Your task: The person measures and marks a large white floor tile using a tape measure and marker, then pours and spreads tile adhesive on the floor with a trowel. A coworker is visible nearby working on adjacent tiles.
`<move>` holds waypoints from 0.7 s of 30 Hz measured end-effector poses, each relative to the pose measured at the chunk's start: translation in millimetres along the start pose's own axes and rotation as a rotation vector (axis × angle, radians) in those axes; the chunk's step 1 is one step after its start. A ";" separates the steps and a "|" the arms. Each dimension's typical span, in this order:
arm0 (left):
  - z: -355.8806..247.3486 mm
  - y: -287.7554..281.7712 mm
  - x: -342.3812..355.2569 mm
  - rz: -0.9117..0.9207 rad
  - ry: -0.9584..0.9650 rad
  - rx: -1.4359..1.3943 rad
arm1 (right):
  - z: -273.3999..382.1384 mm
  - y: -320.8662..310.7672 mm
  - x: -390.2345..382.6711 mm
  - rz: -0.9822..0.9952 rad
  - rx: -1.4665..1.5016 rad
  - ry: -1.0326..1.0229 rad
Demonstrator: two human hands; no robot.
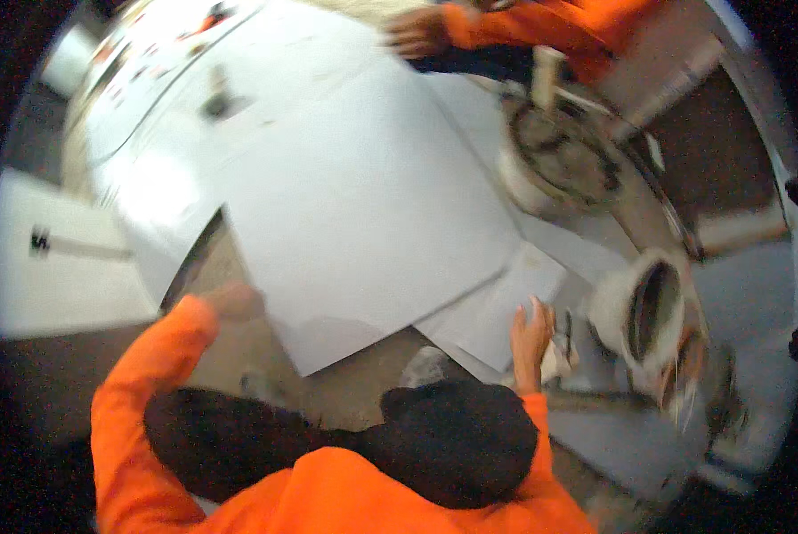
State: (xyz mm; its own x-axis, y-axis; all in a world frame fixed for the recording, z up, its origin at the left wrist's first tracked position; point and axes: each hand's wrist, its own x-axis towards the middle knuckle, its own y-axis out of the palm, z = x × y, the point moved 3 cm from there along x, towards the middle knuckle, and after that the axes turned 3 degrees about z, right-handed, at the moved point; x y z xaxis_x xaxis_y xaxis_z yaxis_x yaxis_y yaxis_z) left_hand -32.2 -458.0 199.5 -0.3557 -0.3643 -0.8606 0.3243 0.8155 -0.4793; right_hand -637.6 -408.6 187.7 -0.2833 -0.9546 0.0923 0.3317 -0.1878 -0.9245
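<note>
White sheet point(354, 196) looks light, stiff, best held by opposite edges. Right hand point(530, 338) spread; left hand point(238, 303) too blurred to tell.

A hand could pass low over the broad, flat white sheet point(354, 196) between the left hand point(238, 303) and right hand point(530, 336); rightward, the round, pale, grey-filled bucket point(525, 181) and the pale, wide-mouthed round vessel point(614, 307) obstruct.
</note>
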 end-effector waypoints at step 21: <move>16.4 163.4 -46.1 -0.796 -0.233 -1.322 | 47.4 40.9 2.6 0.114 0.031 0.513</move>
State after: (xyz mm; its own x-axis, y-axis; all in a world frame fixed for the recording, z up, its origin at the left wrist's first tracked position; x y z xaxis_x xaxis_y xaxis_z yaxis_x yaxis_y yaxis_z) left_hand 51.6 -315.3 158.0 0.1245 -0.8356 -0.5351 -0.8920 0.1419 -0.4292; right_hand -582.1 -429.8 167.7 -0.6457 -0.7347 -0.2082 0.4103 -0.1037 -0.9060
